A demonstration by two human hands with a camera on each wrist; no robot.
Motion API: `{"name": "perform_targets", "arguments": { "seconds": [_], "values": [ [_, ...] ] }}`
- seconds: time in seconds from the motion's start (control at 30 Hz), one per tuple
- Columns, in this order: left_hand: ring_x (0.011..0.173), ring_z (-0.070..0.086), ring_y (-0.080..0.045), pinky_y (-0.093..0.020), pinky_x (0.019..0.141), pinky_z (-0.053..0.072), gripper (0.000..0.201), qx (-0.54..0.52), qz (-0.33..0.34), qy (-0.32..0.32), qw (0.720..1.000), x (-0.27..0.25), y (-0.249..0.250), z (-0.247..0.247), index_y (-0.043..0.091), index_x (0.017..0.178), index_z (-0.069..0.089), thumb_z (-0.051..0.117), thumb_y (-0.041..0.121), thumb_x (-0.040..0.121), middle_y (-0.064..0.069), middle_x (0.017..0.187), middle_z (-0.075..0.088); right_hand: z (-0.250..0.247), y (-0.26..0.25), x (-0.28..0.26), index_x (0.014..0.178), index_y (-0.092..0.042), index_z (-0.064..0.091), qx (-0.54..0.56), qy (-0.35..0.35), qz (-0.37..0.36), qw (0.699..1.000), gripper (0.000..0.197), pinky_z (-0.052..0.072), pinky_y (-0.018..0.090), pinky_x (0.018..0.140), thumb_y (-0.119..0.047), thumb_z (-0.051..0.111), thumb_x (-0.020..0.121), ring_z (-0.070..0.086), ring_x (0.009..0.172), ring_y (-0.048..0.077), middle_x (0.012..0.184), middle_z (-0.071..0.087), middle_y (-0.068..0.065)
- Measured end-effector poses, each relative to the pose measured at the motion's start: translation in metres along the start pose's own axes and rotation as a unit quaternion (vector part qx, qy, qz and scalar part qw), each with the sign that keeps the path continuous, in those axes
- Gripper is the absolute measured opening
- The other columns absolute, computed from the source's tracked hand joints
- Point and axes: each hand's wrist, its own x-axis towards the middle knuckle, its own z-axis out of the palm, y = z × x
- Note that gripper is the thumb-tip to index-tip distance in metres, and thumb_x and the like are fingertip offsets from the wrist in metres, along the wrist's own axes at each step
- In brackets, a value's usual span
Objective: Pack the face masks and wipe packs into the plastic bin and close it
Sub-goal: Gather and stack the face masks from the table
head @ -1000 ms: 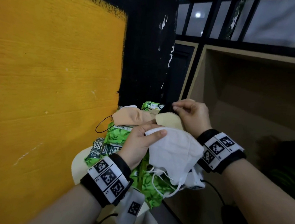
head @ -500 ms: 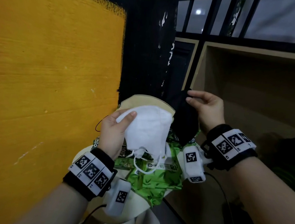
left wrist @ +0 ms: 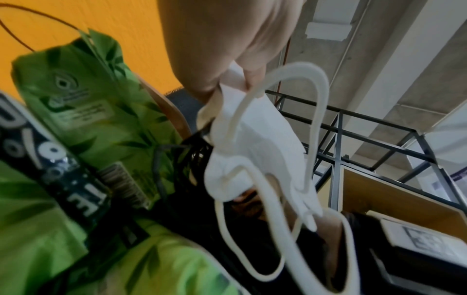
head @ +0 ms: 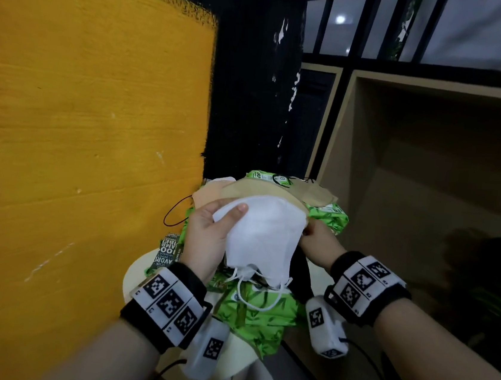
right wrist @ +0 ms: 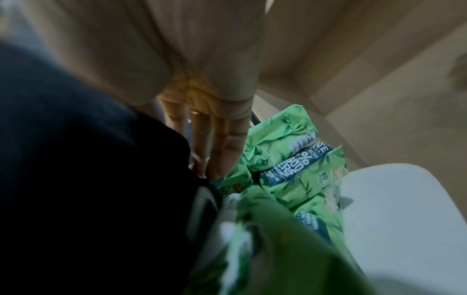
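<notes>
My left hand (head: pixel 227 218) grips a small stack of white face masks (head: pixel 262 238), thumb on top, ear loops dangling; the left wrist view shows the white masks (left wrist: pixel 252 143) pinched at one edge. Behind that stack my right hand (head: pixel 315 241) holds a black mask (head: pixel 300 273), its fingertips hidden by the white masks. In the right wrist view the black mask (right wrist: pixel 76 159) fills the left side. Green wipe packs (head: pixel 260 312) lie heaped below both hands. Beige masks (head: pixel 274 191) rest on the far packs.
The heap sits on a small round white table (head: pixel 136 273). A yellow wall (head: pixel 77 139) stands close on the left and a black pillar (head: pixel 247 95) behind. An open wooden shelf compartment (head: pixel 431 179) is on the right.
Both hands have come down from chest height toward the heap. The right hand has brought the black mask in behind the white masks that the left hand holds.
</notes>
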Motion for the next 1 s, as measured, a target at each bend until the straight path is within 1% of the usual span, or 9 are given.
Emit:
{"name": "perform_targets", "arguments": {
  "seconds": [0.1,0.17,0.3,0.4,0.5,0.7,0.8,0.87,1.0],
  "values": [
    [0.080,0.067,-0.022,-0.029,0.070,0.056,0.008,-0.008,-0.008,0.007,1.000,0.000,-0.001,0.004,0.012,0.089,0.067,0.061,0.008,0.087,-0.006,0.090,0.072,-0.001,-0.001,-0.004,0.126,-0.018,0.052,0.068,-0.034,-0.022,0.997,0.035,0.045,0.035,0.096,-0.018,0.053,0.091,0.055,0.111,0.017,0.118,0.060,-0.002],
    [0.079,0.065,-0.022,-0.029,0.068,0.056,0.009,-0.009,-0.008,0.004,1.000,-0.001,-0.002,0.006,0.013,0.087,0.067,0.060,0.007,0.088,-0.005,0.089,0.071,0.001,-0.001,-0.006,0.129,-0.016,0.051,0.059,-0.057,-0.026,0.996,0.036,0.042,0.030,0.092,-0.019,0.048,0.093,0.053,0.109,0.016,0.120,0.057,-0.004],
    [0.082,0.064,-0.022,-0.035,0.076,0.053,0.011,-0.006,-0.008,-0.001,1.000,-0.004,-0.002,0.009,0.015,0.084,0.065,0.059,0.007,0.088,0.000,0.086,0.070,-0.006,-0.004,-0.009,0.121,-0.016,0.056,0.152,0.038,-0.010,0.988,0.030,0.041,0.023,0.071,-0.022,0.038,0.098,0.052,0.087,0.013,0.101,0.056,-0.002],
    [0.087,0.061,-0.025,-0.036,0.078,0.051,0.013,-0.002,-0.006,-0.006,1.000,-0.004,-0.004,0.012,0.015,0.083,0.064,0.058,0.005,0.089,-0.004,0.088,0.067,-0.014,-0.006,-0.011,0.100,-0.021,0.065,0.253,0.042,0.008,0.967,0.038,0.042,0.035,0.092,-0.038,0.031,0.099,0.055,0.100,0.019,0.103,0.063,-0.003],
    [0.092,0.061,-0.026,-0.043,0.082,0.051,0.015,0.018,0.003,-0.009,1.000,-0.003,-0.006,0.015,0.016,0.081,0.065,0.059,0.005,0.088,-0.006,0.091,0.067,-0.017,-0.007,-0.016,0.084,-0.024,0.072,0.305,0.019,-0.034,0.952,0.047,0.043,0.036,0.092,-0.045,0.032,0.096,0.062,0.100,0.021,0.099,0.072,0.000],
    [0.088,0.061,-0.025,-0.043,0.078,0.051,0.019,0.036,0.034,0.024,0.998,-0.003,-0.010,0.019,0.022,0.077,0.064,0.061,0.006,0.088,-0.002,0.087,0.067,-0.014,-0.012,-0.028,0.084,-0.014,0.064,0.304,-0.013,-0.132,0.943,0.018,0.053,0.015,0.063,0.004,0.061,0.083,0.065,0.062,0.001,0.067,0.071,-0.012],
    [0.093,0.062,-0.010,-0.032,0.081,0.053,0.019,0.041,0.067,0.019,0.997,-0.007,-0.007,0.024,0.021,0.095,0.059,0.059,0.004,0.089,0.011,0.099,0.063,-0.009,-0.013,-0.029,0.084,-0.011,0.061,0.326,0.004,-0.123,0.937,0.018,0.051,0.014,0.057,0.007,0.058,0.084,0.065,0.059,0.000,0.064,0.071,-0.011],
    [0.099,0.061,0.004,-0.024,0.085,0.055,0.048,0.026,0.074,0.010,0.997,-0.007,-0.007,0.025,0.027,0.125,0.043,0.059,0.001,0.088,0.015,0.118,0.056,-0.009,-0.014,-0.028,0.084,-0.010,0.059,0.365,0.014,-0.115,0.924,0.018,0.051,0.014,0.055,0.007,0.054,0.086,0.065,0.058,0.001,0.063,0.071,-0.010],
    [0.135,0.043,-0.021,-0.050,0.106,0.043,0.073,0.050,0.056,-0.011,0.997,-0.004,-0.010,0.024,0.049,0.134,0.027,0.070,0.022,0.081,-0.002,0.149,0.035,-0.008,-0.019,-0.029,0.086,-0.012,0.053,0.436,0.003,-0.089,0.895,0.019,0.053,0.018,0.053,0.005,0.046,0.091,0.066,0.058,0.005,0.066,0.071,-0.007]
  ]
}}
